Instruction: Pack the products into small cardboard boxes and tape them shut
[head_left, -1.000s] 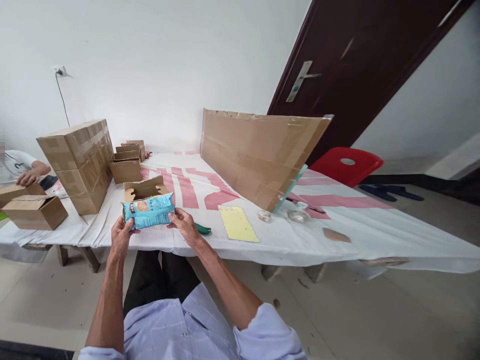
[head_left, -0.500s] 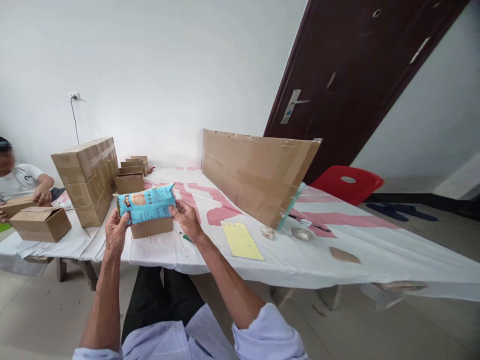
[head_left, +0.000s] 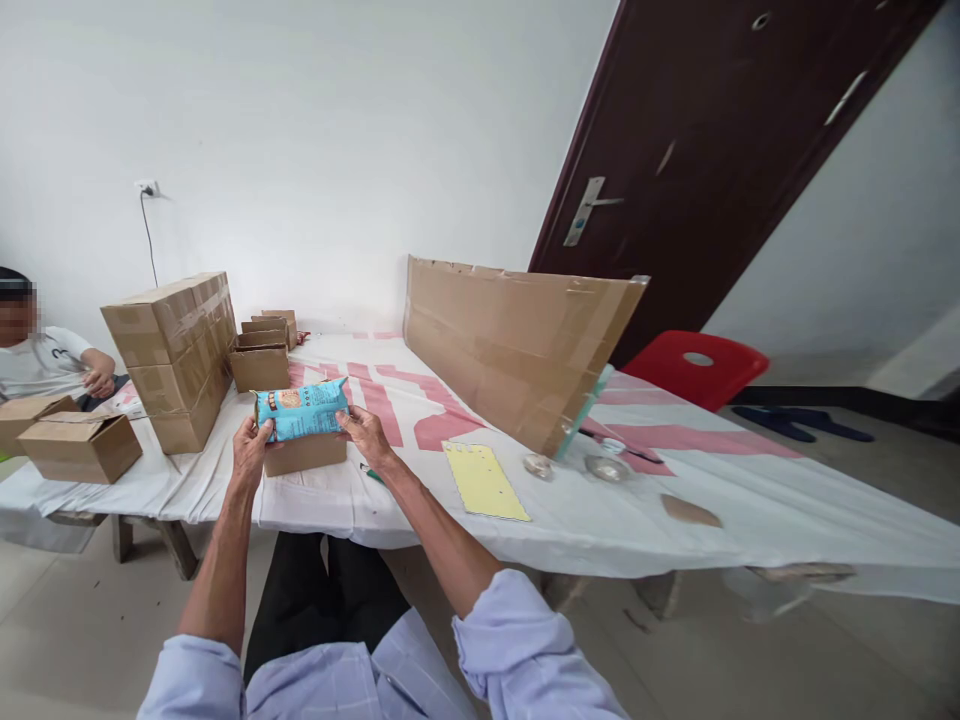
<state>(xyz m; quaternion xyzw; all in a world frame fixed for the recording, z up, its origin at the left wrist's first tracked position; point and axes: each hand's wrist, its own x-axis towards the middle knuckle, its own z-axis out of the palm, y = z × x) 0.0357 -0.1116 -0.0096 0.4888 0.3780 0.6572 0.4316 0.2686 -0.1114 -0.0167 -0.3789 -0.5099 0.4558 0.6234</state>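
Between my two hands is a blue printed snack packet, held lengthwise. My left hand is closed on its left end, thumb on the front. At the right end, my right hand pinches the packet, also with the thumb in front. The packet is right over a small cardboard box on the table, hiding the box's top. Whether packet and box touch, I cannot tell. A green-handled item lies just right of that box, partly covered by my right forearm.
Stacked taped cartons and open boxes stand at the left. A large cardboard panel stands right of centre. A yellow sheet and tape rolls lie on the table. A co-worker sits far left.
Both hands have lowered the packet toward the small box, and my left hand has shifted right. The co-worker's hands have moved off the box at far left.
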